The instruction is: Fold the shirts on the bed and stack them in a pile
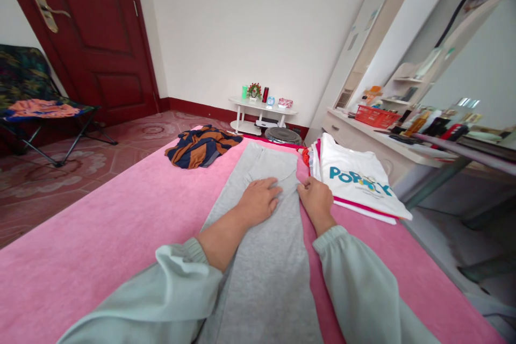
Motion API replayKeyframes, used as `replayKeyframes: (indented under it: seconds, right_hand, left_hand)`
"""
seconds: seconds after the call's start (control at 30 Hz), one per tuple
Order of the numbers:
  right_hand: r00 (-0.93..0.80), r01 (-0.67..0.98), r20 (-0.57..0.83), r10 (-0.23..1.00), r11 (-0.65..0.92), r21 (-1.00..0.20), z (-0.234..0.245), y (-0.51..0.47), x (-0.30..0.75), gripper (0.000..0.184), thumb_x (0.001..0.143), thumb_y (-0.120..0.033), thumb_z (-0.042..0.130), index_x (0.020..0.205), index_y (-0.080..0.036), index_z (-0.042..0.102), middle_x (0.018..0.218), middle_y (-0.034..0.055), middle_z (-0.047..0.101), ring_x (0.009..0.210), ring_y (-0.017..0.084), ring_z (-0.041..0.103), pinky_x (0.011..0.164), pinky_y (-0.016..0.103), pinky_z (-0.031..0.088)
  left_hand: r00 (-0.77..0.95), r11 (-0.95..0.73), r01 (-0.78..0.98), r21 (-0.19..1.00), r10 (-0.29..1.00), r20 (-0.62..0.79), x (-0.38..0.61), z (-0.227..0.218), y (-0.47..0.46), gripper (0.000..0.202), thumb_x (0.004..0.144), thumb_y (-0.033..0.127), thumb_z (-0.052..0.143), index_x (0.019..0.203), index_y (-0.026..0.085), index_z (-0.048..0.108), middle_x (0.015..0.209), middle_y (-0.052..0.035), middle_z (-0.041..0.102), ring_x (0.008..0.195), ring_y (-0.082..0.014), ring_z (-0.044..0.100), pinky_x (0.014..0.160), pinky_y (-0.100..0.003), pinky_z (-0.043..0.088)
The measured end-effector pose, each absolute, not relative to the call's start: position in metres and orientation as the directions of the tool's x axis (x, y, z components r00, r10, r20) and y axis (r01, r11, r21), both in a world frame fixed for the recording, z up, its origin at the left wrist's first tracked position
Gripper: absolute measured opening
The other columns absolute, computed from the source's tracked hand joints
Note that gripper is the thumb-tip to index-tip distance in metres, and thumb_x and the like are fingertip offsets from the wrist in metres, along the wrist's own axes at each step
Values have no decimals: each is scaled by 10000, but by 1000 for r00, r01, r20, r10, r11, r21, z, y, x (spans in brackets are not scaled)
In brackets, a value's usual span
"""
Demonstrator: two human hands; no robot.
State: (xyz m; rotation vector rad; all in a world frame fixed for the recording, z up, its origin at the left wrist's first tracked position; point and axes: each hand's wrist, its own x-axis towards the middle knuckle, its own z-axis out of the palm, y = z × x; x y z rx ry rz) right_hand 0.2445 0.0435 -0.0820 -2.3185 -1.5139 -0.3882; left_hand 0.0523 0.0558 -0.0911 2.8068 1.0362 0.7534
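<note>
Grey trousers (270, 279), folded lengthwise, lie stretched out on the pink bedcover (133, 226). My left hand (260, 201) rests flat on the upper part of the trousers, fingers stretched out. With bent fingers, my right hand (316, 199) pinches the right edge of the trousers. Right of that hand lies a stack of folded clothes, topped by a white T-shirt (355, 172) with teal lettering. A crumpled navy and brown striped garment (203, 146) is at the far left of the bed.
Beyond the bed stands a low white table (262, 105) with small items. A dressing table (423, 150) holding a red basket (377, 116) and bottles lines the right side. At left, a folding chair (40, 97) stands near a dark red door (88, 37).
</note>
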Motion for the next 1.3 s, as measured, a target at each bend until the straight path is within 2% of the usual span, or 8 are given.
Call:
replayKeyframes:
  seconds: [0.23,0.37,0.47,0.63,0.77,0.97,1.1,1.3]
  right_hand:
    - [379,925,410,830,-354,-139,-79,42,243,167,787,-256,497,871,-195,628,791,74,664,750,221,619,594,281,365]
    - [38,977,571,820,89,-193,-80,36,237,140,836,-267,477,899,-198,582,902,48,624,843,174,571,692,266,395]
    - [-178,943,473,863,287,-170,-85,31,232,152,850,-318,490,829,-194,576,847,45,600,834,182,551,754,289,415]
    - [-257,935,383,887,328,-134,-95,3,233,305,897,-297,414,1112,-146,570,1136,136,590,1099,233,514,962,387,389]
    - [-285,938,277,918,326,-115,-96,-41,237,474,941,-362,317,1342,-145,447,1413,152,427,1312,238,379,1084,433,299]
    - [-287,939,229,930,320,-123,-87,-105,239,510,946,-379,309,1376,-133,429,1440,148,399,1347,238,341,1117,448,273]
    - [-324,894,255,911,383,-233,-77,-153,240,495,926,-380,390,1383,-193,427,1430,113,424,1323,224,380,1114,437,296]
    - [-451,731,207,868,492,-473,-56,-227,226,545,828,-369,605,1351,-343,457,1482,57,348,1369,259,296,1104,489,300]
  left_hand:
    - [668,-746,632,208,661,341,52,-94,57,525,902,520,414,1324,215,485,1455,-88,385,1326,-255,346,1093,-458,254]
    - [673,-742,636,213,668,317,53,-97,61,547,911,545,370,1351,231,452,1482,-74,344,1350,-254,310,1099,-470,234]
    - [667,-732,645,220,679,305,53,-97,62,457,952,444,317,1338,247,463,1474,-57,362,1345,-228,319,1095,-460,241]
    - [680,-727,657,197,685,261,49,-95,55,482,956,406,307,1393,221,388,1518,-89,261,1384,-247,240,1115,-469,176]
    - [679,-707,678,202,707,196,34,-93,32,613,942,499,302,1463,183,238,1547,-141,126,1414,-293,117,1124,-463,138]
    - [754,-767,592,247,635,169,-29,-90,-31,667,935,577,241,1483,206,159,1558,-125,-13,1424,-274,29,1137,-449,109]
    - [788,-773,519,366,598,145,-89,-81,-69,589,943,500,336,1455,214,277,1558,-117,62,1424,-258,71,1142,-449,118]
    - [870,-609,273,745,486,79,-167,-53,-108,289,908,283,495,1159,306,637,1453,-29,394,1337,-209,349,1083,-402,303]
